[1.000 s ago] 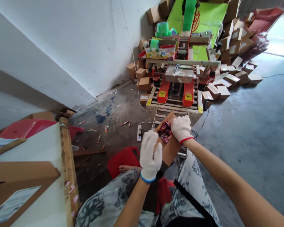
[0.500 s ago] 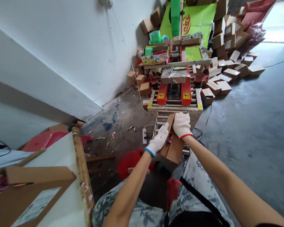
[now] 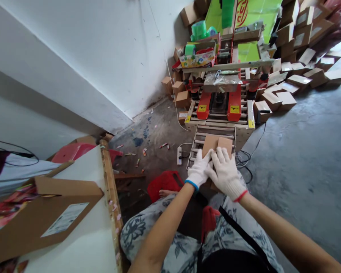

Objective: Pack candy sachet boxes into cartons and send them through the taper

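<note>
The small cardboard box (image 3: 217,145) lay flat on the near end of the roller conveyor (image 3: 216,133), its two top flaps folded down and meeting along the middle. Half a second before, that same box had been tilted up in the air with its flaps partly open; a second before, coloured packets showed inside it. So the box had gone from open and lifted to shut and set down on the rollers.

Both gloved hands pressed on its near part. The left hand (image 3: 198,172), in a white glove with a blue cuff, lay with fingers stretched flat along the left flap. The right hand (image 3: 225,173), in a white glove with a red cuff, lay spread over the right flap, touching the left hand. Neither hand was closed around anything; both rested open, palms down, holding the flaps shut.

By my judgement, the closing of the box was done and it sat lined up with the red taping machine (image 3: 219,104) just beyond, at the far end of the rollers.

Sealed boxes (image 3: 284,96) were piled on the floor to the right of the machine. Near on the left, a larger open carton (image 3: 45,212) lay on a white table (image 3: 82,242), and a red stool (image 3: 165,182) stood below the left forearm.
</note>
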